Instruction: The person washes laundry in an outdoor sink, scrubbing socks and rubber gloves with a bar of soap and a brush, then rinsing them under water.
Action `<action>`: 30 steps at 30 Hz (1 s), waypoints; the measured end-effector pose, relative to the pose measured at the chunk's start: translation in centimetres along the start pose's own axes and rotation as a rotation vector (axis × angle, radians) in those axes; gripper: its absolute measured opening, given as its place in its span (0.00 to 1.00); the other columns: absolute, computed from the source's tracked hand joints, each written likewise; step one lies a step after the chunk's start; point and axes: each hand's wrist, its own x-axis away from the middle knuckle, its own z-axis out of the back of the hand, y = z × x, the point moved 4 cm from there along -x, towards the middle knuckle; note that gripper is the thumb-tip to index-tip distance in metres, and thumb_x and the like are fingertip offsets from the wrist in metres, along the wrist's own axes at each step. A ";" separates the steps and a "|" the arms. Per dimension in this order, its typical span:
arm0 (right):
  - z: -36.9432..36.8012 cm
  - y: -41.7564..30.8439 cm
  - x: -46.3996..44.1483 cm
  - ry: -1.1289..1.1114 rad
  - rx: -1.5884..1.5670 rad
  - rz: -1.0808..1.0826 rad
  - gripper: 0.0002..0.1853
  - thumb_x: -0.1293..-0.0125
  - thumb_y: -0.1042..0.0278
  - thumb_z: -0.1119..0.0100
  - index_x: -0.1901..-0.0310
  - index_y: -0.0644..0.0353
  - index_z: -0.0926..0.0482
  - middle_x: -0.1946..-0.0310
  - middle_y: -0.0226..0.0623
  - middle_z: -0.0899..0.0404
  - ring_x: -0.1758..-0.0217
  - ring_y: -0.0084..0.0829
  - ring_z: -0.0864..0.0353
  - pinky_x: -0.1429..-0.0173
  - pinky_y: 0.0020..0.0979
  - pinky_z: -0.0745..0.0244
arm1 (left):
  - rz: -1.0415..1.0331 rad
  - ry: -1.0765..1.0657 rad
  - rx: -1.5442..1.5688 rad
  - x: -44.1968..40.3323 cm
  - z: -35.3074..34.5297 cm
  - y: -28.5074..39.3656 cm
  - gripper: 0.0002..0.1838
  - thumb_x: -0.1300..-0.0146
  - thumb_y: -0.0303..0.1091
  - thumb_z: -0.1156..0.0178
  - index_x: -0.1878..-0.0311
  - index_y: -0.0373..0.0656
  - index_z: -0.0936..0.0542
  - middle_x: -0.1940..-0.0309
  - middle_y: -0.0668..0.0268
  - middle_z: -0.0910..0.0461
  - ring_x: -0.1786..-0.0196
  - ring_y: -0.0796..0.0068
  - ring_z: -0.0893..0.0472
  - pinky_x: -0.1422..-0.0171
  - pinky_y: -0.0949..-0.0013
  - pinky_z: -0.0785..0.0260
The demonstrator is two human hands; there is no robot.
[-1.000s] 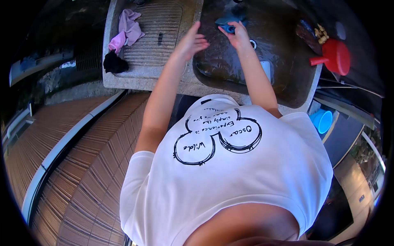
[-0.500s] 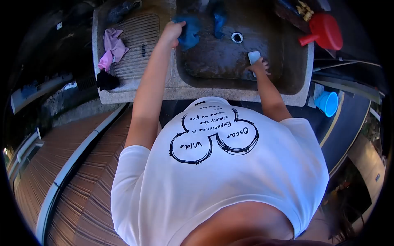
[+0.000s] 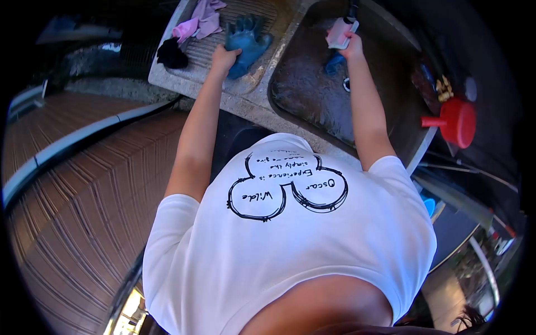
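Note:
A wet blue rubber glove (image 3: 245, 46) lies spread on the ribbed washboard (image 3: 265, 17), its fingers pointing away from me. My left hand (image 3: 225, 58) pinches the glove's left edge near the cuff. Over the water-filled basin (image 3: 304, 84), my right hand (image 3: 352, 47) grips a pink and white block that looks like a scrub brush (image 3: 339, 33). This block is just below a dark tap (image 3: 353, 10). Another blue piece (image 3: 334, 64), perhaps a second glove, sits in the water beneath my right hand. The white drain ring (image 3: 347, 84) is partly covered by my right forearm.
Pink cloths (image 3: 206, 17) and a black bunched cloth (image 3: 172, 54) lie at the washboard's left side. A red dipper (image 3: 458, 121) is beyond the basin's right edge, near some yellow pieces (image 3: 444, 89). A blue bucket (image 3: 429, 206) shows partly below on the right.
The blue glove went from the basin's left edge onto the washboard with my left hand. My right hand lifted the block from the shallow water to the tap. My view turned.

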 end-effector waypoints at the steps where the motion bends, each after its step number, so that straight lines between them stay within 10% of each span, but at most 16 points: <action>1: -1.0 -0.3 -1.7 -0.043 -0.081 -0.033 0.33 0.46 0.68 0.58 0.35 0.66 0.42 0.44 0.56 0.32 0.45 0.61 0.30 0.38 0.63 0.40 | 0.007 0.024 -0.047 0.8 0.9 0.5 0.27 0.51 0.37 0.32 0.50 0.33 0.26 0.54 0.47 0.21 0.50 0.53 0.21 0.46 0.61 0.30; 5: -1.8 0.3 -3.3 -0.143 -0.146 0.009 0.34 0.44 0.59 0.61 0.34 0.61 0.41 0.37 0.54 0.37 0.36 0.62 0.39 0.33 0.66 0.50 | -0.382 0.507 -0.507 6.1 3.8 4.2 0.18 0.52 0.33 0.35 0.58 0.37 0.25 0.64 0.50 0.22 0.54 0.51 0.23 0.49 0.55 0.31; 8: -0.1 0.0 -2.9 -0.372 -0.286 -0.101 0.39 0.48 0.51 0.59 0.34 0.63 0.41 0.38 0.60 0.38 0.36 0.60 0.39 0.32 0.61 0.49 | -0.613 0.098 -0.415 7.6 2.8 5.6 0.25 0.51 0.35 0.36 0.48 0.38 0.27 0.49 0.50 0.27 0.45 0.50 0.28 0.41 0.56 0.34; 11: -1.3 0.4 -1.4 -0.468 -0.162 -0.042 0.34 0.45 0.38 0.60 0.45 0.54 0.26 0.50 0.43 0.24 0.50 0.48 0.25 0.50 0.51 0.28 | -0.787 0.109 -0.710 7.9 0.2 3.0 0.32 0.45 0.42 0.40 0.36 0.42 0.33 0.35 0.56 0.36 0.33 0.59 0.37 0.29 0.57 0.48; 15: -3.4 1.0 -0.2 -0.340 -0.045 0.003 0.24 0.37 0.44 0.62 0.52 0.46 0.21 0.58 0.34 0.20 0.61 0.36 0.21 0.59 0.41 0.25 | -0.940 0.147 -0.844 7.0 -2.4 1.0 0.32 0.38 0.48 0.48 0.32 0.48 0.37 0.31 0.59 0.40 0.29 0.59 0.42 0.27 0.55 0.54; 17: -3.0 3.2 2.5 0.040 0.228 0.097 0.21 0.37 0.49 0.46 0.53 0.57 0.23 0.58 0.37 0.20 0.56 0.35 0.21 0.53 0.36 0.24 | -0.771 0.050 -0.773 6.8 -1.6 0.5 0.30 0.34 0.47 0.54 0.30 0.53 0.41 0.29 0.61 0.44 0.27 0.60 0.46 0.26 0.51 0.59; 20: -11.6 8.3 8.4 0.068 1.027 0.376 0.25 0.31 0.46 0.53 0.47 0.61 0.25 0.56 0.42 0.22 0.57 0.29 0.21 0.54 0.33 0.26 | -0.828 0.049 -0.696 7.8 -0.7 -0.4 0.27 0.35 0.47 0.53 0.32 0.56 0.37 0.31 0.60 0.40 0.29 0.60 0.42 0.27 0.48 0.55; 22: -19.3 14.1 13.4 0.097 1.836 1.021 0.25 0.33 0.43 0.54 0.43 0.50 0.26 0.59 0.56 0.24 0.58 0.50 0.21 0.55 0.42 0.26 | -0.848 -0.019 -0.692 8.5 0.1 -0.9 0.27 0.35 0.46 0.52 0.33 0.56 0.35 0.32 0.60 0.39 0.29 0.59 0.40 0.27 0.48 0.54; 25: -21.7 20.7 11.3 -0.156 2.379 1.244 0.26 0.38 0.42 0.49 0.38 0.31 0.32 0.57 0.45 0.29 0.53 0.49 0.28 0.53 0.51 0.32 | -0.842 -0.127 -0.686 9.4 1.9 -1.5 0.25 0.37 0.44 0.50 0.36 0.54 0.31 0.33 0.57 0.37 0.31 0.58 0.38 0.28 0.48 0.52; 30: -22.3 19.6 5.8 0.034 2.423 1.174 0.26 0.38 0.40 0.52 0.37 0.29 0.33 0.55 0.48 0.28 0.53 0.48 0.26 0.55 0.51 0.31 | -0.912 0.054 -0.547 9.1 2.5 -2.6 0.25 0.38 0.43 0.49 0.37 0.51 0.30 0.36 0.55 0.34 0.32 0.59 0.36 0.29 0.53 0.49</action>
